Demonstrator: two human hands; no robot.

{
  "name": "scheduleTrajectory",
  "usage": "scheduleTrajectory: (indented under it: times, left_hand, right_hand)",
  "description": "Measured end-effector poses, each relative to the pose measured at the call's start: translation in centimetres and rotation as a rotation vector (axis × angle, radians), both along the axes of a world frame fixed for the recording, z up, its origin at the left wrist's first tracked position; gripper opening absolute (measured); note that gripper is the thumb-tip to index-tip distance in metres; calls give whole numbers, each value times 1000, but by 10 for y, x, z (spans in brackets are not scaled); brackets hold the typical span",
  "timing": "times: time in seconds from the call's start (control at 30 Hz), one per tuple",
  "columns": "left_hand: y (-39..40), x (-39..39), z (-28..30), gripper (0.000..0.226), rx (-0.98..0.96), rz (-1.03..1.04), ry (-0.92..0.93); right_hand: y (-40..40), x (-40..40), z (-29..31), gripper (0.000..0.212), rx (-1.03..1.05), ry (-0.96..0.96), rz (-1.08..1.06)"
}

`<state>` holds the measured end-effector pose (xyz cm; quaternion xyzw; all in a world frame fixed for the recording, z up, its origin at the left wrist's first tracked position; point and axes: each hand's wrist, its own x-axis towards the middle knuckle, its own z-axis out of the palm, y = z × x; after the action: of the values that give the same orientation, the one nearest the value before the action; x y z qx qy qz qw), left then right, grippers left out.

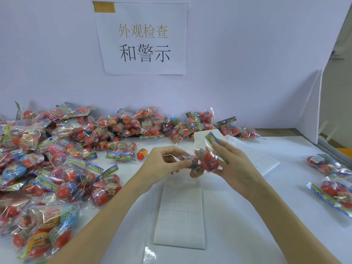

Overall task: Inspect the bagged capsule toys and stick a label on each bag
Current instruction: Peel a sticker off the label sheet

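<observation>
- Hovering above the counter [247,216], a bagged capsule toy [204,161] sits between both hands.
- The right hand [235,162] holds it with fingers extended; the left hand [163,164] pinches its clear edge.
- A label sheet [181,216] lies below.
- Unlabelled bags [57,159] are heaped left; 2 bags [331,176] rest right.

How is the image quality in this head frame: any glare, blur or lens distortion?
Head view: even, soft light; glare on the crinkled clear bag of red capsules held by both hands and on the white table's near edge; piled bags at left look soft; wide-angle bending tilts the white partition.
</observation>
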<state>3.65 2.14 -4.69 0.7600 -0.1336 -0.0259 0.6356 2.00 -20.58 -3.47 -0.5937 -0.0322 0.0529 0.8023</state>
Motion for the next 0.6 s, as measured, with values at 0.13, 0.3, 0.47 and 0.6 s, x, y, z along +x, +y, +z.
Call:
scheduleTrajectory:
  times: [0.13,0.3,0.47,0.6]
  left_hand:
    - [0,0,0,24,-90,-3,-23]
    - [2,6,-1,21,-337,7,134]
    - [0,8,-6,14,-526,47,238]
    - [4,8,-2,14,-442,3,280]
  right_hand:
    - [7,-2,-7,51,-181,-48,-124]
    - [7,-1,-8,22,-164,-73,-228]
    - [9,-3,-5,33,-121,-76,-160]
    - [8,-3,-5,26,-46,-42,-94]
